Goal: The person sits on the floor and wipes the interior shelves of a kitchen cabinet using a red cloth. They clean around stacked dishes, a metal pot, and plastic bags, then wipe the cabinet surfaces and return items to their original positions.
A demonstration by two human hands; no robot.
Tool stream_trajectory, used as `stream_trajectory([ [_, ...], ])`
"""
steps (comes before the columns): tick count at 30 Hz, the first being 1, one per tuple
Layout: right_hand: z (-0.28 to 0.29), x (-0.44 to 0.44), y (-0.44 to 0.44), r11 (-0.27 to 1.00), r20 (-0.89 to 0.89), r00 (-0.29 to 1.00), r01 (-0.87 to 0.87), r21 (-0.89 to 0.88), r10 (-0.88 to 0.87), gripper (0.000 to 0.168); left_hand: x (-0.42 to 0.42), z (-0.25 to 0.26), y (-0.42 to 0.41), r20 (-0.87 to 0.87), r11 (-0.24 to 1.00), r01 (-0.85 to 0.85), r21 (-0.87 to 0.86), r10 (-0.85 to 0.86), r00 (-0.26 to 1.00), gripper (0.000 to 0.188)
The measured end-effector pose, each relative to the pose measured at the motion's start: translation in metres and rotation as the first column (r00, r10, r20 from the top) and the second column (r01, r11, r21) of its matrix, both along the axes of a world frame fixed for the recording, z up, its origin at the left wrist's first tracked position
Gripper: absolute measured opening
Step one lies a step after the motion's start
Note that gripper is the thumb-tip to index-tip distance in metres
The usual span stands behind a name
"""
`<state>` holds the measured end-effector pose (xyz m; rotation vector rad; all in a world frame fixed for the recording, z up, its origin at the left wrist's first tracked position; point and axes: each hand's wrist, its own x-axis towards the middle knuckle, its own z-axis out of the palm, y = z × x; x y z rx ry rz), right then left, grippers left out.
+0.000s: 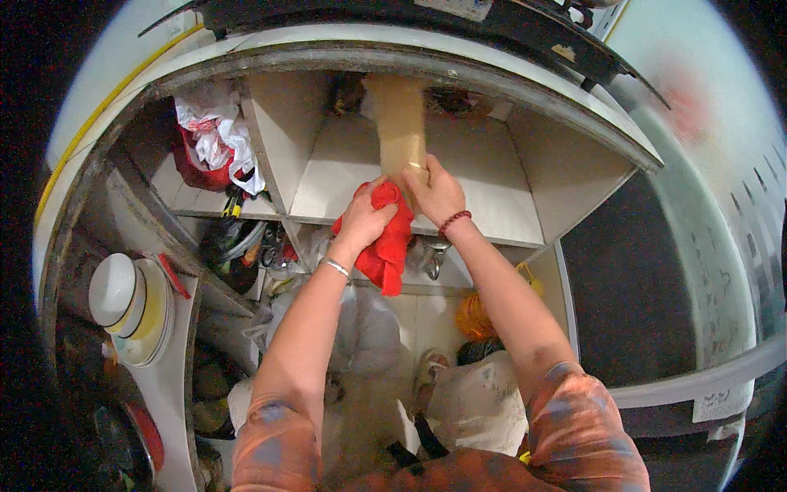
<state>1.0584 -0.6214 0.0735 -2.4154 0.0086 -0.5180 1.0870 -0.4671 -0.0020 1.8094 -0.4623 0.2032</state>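
Note:
My left hand grips a bunched red cloth, whose lower end hangs down over the shelf's front edge. Close beside it, my right hand holds the near end of a long tan object with a glossy surface; what exactly it is cannot be told. Its far end reaches back into an open cupboard compartment, under the countertop. The red cloth is against or very near the tan object's near end. Fingertips of both hands are partly hidden.
White plastic bags and a red container fill the left compartment. Stacked bowls and plates stand on a lower left shelf. A gas stove sits above. Below are a clear plastic bag and an orange bundle.

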Motion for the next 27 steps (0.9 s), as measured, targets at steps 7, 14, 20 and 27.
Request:
stream_trajectory([
  [7,-0.010,-0.046,-0.006,0.999,0.067,0.998,0.001,0.041,-0.004,0.034,-0.040,0.024,0.040,-0.421,0.945,0.041,-0.325,-0.183,0.888,0.064],
  [14,-0.022,-0.113,-0.015,0.937,-0.095,0.951,-0.267,0.227,0.294,0.037,-0.084,0.043,0.088,-0.483,0.770,0.428,-0.473,-0.633,0.605,0.046],
  [20,-0.030,-0.128,-0.013,0.886,-0.286,0.871,-0.286,0.365,0.399,0.033,-0.117,0.025,0.114,-0.622,0.807,0.175,-0.564,-0.554,0.554,0.030],
  [27,-0.032,-0.130,0.003,0.883,-0.274,0.840,-0.438,0.166,0.468,0.033,-0.118,0.014,0.129,-0.630,0.864,0.207,-0.459,-0.481,0.610,0.029],
])
